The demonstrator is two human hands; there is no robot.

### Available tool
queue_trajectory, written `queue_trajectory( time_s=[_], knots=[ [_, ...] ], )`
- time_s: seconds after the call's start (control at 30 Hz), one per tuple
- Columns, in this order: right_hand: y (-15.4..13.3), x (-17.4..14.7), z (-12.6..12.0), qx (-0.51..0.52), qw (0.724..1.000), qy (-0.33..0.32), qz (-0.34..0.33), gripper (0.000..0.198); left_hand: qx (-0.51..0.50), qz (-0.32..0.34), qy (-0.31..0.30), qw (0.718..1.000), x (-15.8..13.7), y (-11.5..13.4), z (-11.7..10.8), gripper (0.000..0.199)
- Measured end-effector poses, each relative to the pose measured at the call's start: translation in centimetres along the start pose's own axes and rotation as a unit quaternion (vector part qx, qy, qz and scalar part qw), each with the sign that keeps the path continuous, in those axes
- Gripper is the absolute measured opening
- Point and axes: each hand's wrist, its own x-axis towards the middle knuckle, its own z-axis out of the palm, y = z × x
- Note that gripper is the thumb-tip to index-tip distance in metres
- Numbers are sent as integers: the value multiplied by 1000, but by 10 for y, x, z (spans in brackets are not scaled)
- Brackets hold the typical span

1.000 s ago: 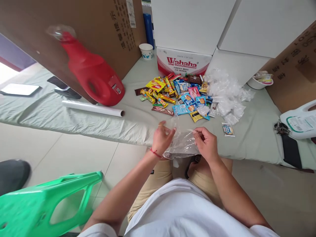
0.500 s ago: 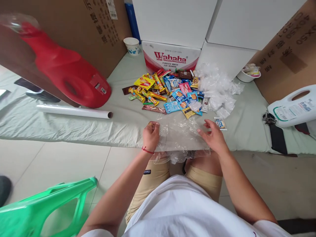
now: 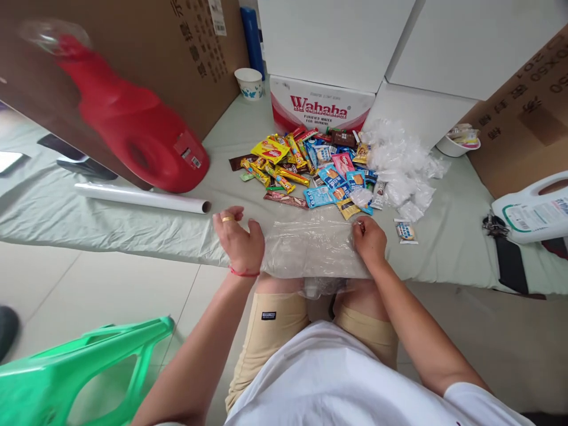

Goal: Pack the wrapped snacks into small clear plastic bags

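A clear plastic bag (image 3: 315, 251) lies flattened along the table's front edge, part of it hanging over my knees. My right hand (image 3: 371, 241) pinches its upper right corner. At the bag's left side is my left hand (image 3: 239, 241), thumb apart and fingers loosely bent, with nothing seen in it. Beyond the bag sits a heap of wrapped snacks (image 3: 286, 198), mostly yellow, blue and brown packets. Crumpled clear plastic bags (image 3: 399, 160) are piled to the heap's right. One small biscuit packet (image 3: 405, 231) lies alone, right of my right hand.
A white roll (image 3: 142, 197) and a large red jug (image 3: 142, 130) are on the left. Behind stand a paper cup (image 3: 249, 84) and a Wahaba-style water carton (image 3: 319, 105). A white jug (image 3: 532, 207) is at right; a green stool (image 3: 66, 373) stands on the floor.
My left hand has let go of the bag's left side and moved left, its fingers loosening. My right hand has closed on the right corner. The bag now lies flatter.
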Motion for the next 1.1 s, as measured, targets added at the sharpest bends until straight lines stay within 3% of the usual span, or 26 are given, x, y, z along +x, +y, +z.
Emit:
queue_trajectory(
  time_s=[0.03, 0.07, 0.13, 0.17, 0.23, 0.33, 0.4, 0.47, 0.53, 0.6, 0.73, 0.83, 0.97, 1.1],
  knots=[
    [-1, 0, -1, 6, 1000, 7, -2, 36, -7, 86, -2, 996, -8, 12, -2, 21],
    [-2, 1, -2, 11, 1000, 14, -5, 36, -27, 175, -50, 983, -17, 23, -2, 21],
    [-4, 3, -4, 23, 999, 24, -11, 37, -42, 320, -213, 922, -31, 40, 3, 22],
    [-4, 4, -5, 31, 999, 25, -13, 38, -24, 352, -284, 892, -34, 43, 8, 23],
    [2, 8, -9, 46, 999, 21, -7, 39, 53, 336, -367, 866, -30, 35, 22, 27],
    [15, 15, -21, 28, 1000, -13, 4, 39, 155, 248, -382, 877, -6, 1, 38, 40],
    [15, 23, -33, -13, 1000, -10, -10, 37, 171, 242, -389, 872, 9, -21, 41, 47],
    [-4, 38, -42, -37, 998, 28, -50, 37, 168, 263, -401, 861, 16, -33, 38, 52],
    [-45, 59, -43, -29, 992, 44, -113, 35, 168, 273, -407, 855, 17, -35, 34, 56],
    [-104, 86, -32, -13, 981, -26, -191, 33, 171, 275, -411, 852, 15, -32, 32, 59],
    [-225, 144, 23, -61, 960, -86, -257, 48, 177, 275, -422, 845, 13, -30, 33, 61],
    [-277, 176, 64, -114, 947, -123, -273, 61, 179, 274, -419, 847, 14, -32, 34, 61],
    [-283, 191, 78, -132, 937, -156, -284, 38, 180, 267, -404, 856, 14, -36, 36, 55],
    [-255, 187, 59, -129, 947, -142, -258, 54, 177, 266, -399, 859, 12, -37, 39, 54]
  ],
)
